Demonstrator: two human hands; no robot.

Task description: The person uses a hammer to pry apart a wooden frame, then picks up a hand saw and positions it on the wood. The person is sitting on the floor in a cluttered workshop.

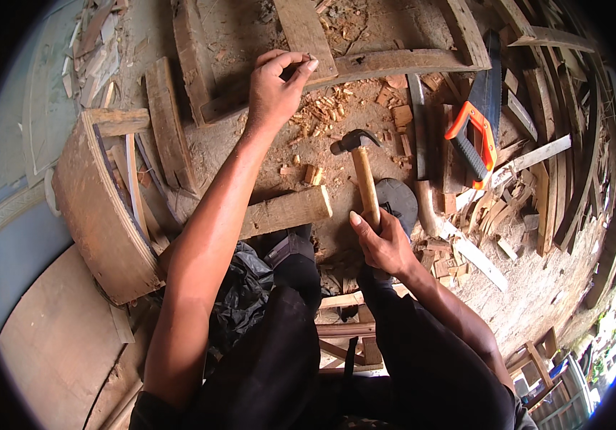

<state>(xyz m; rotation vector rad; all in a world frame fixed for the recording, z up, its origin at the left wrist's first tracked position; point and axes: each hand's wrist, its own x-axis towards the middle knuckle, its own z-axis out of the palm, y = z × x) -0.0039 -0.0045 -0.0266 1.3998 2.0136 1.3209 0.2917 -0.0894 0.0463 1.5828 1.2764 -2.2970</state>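
Note:
My left hand reaches forward over the near end of a wooden board, where it meets a long crosspiece of timber. Its thumb and forefinger are pinched together at the board's edge; whatever they hold is too small to make out. A claw hammer with a wooden handle stands nearly upright in my right hand, gripped low on the handle above my right knee. The dark hammer head is apart from the timber, lower and to the right of my left hand.
A handsaw with an orange and black handle lies at the right, among scrap wood. Wood chips litter the ground under the frame. A short timber block lies before my legs. At the left stands a plywood box; a black plastic bag lies nearby.

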